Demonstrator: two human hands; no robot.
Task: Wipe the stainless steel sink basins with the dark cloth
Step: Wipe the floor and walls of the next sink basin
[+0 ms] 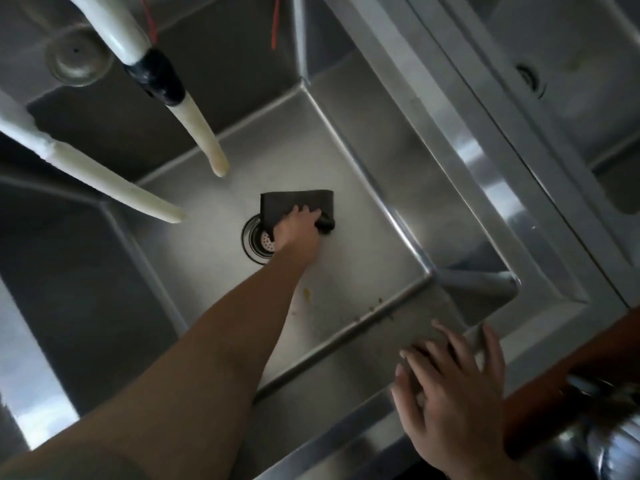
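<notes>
The dark cloth (294, 201) lies flat on the floor of the middle stainless steel basin (367, 244), just beside the round drain strainer (255, 242). My left hand (298, 231) reaches down into the basin and presses on the cloth, fingers curled over its right edge. My forearm partly covers the drain. My right hand (450, 393) rests palm down on the basin's near rim with its fingers spread and holds nothing.
Two pale hoses (206, 136) (104, 180) hang over the basin from the upper left. Small yellowish specks (307, 292) lie on the basin floor near the front wall. More basins sit to the left (69, 271) and right (571, 81). A brown edge (571, 372) runs at lower right.
</notes>
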